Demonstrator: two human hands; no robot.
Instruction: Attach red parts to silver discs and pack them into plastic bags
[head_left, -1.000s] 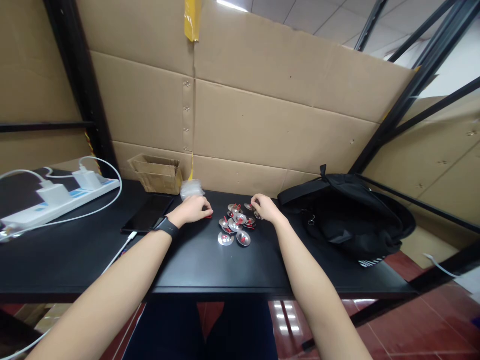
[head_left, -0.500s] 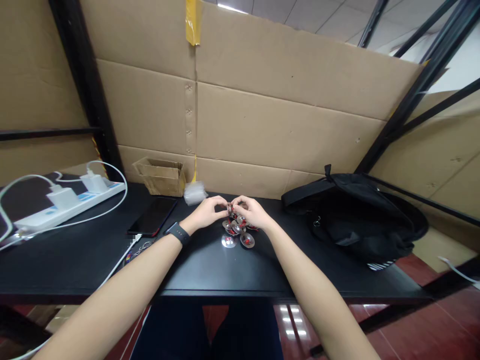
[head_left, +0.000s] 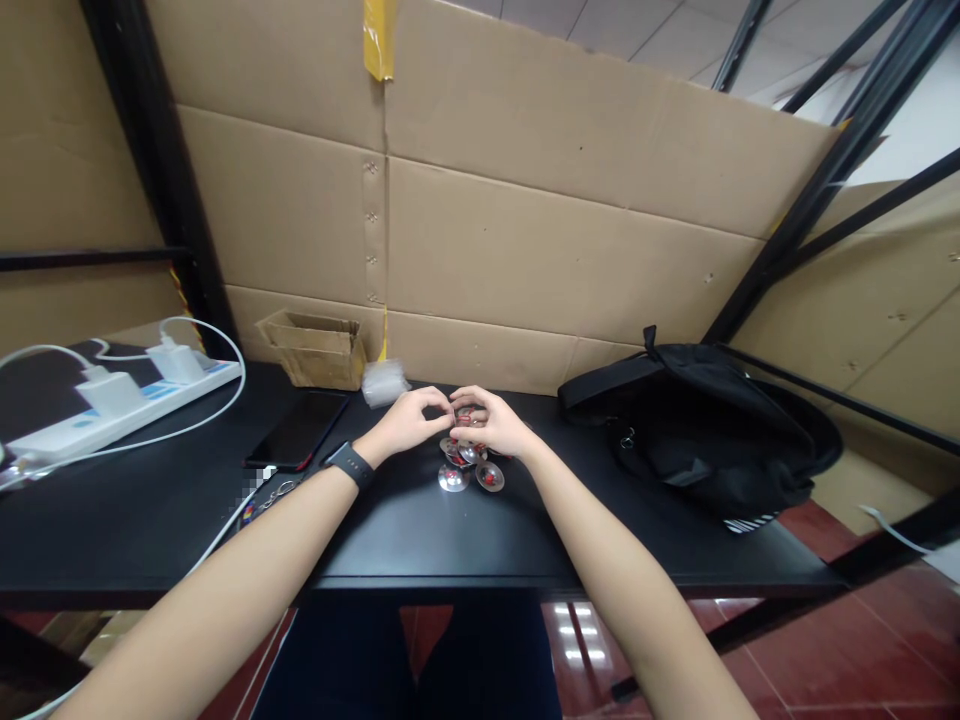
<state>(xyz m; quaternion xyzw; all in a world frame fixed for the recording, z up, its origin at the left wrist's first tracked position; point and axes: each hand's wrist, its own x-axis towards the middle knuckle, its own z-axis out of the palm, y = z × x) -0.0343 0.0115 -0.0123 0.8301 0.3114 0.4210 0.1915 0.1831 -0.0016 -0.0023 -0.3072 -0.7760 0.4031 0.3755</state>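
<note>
Because the black bench (head_left: 420,540) is smooth and its front edge lies near, a dropped part could roll off to the floor. Left hand (head_left: 405,422) and right hand (head_left: 495,425) meet just above the pile of discs (head_left: 469,472), fingertips of both pinching one silver-and-red piece (head_left: 459,415). A slipped pinch would lose it among them.

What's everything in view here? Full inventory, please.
table: 1, black, across the front
discs: several, silver with red, table centre, partly under the hands
backpack: 1, black, table right
phone: 1, black, left of the hands
cardboard box: 1, brown, table back
plastic bag: 1, clear, beside the box
power strip: 1, white, far left
chargers: 2, white, plugged into it
keyring: 1, metal, near left wrist
watch: 1, black, left wrist
left hand: pinching held piece, small, reddish
right hand: pinching the same piece
</note>
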